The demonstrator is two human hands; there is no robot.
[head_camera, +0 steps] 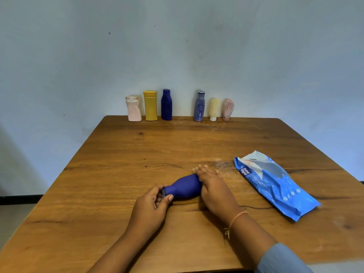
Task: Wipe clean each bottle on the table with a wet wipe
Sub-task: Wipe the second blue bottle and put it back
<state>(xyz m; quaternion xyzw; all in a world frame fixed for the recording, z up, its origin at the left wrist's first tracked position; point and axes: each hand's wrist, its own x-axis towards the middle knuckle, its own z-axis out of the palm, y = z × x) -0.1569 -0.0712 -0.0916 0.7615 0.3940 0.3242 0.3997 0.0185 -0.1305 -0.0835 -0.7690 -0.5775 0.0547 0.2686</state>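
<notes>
A dark blue bottle [184, 187] lies on its side on the wooden table [118, 154], cap end toward the left. My left hand [151, 205] pinches the cap end between thumb and fingers. My right hand [211, 186] is wrapped over the bottle's base end; a small pale bit, perhaps a wipe [194, 170], peeks past the fingertips. Whether a wipe lies under the palm is hidden. The blue wet-wipe pack [275, 184] lies to the right of my hands.
Along the table's far edge by the wall stand several bottles: pink-white [134, 109], yellow [150, 105], dark blue [166, 105], then, smeared with white, a blue one [199, 106], a pale yellow one [214, 109] and a pink one [228, 109]. White smears mark the wood near them.
</notes>
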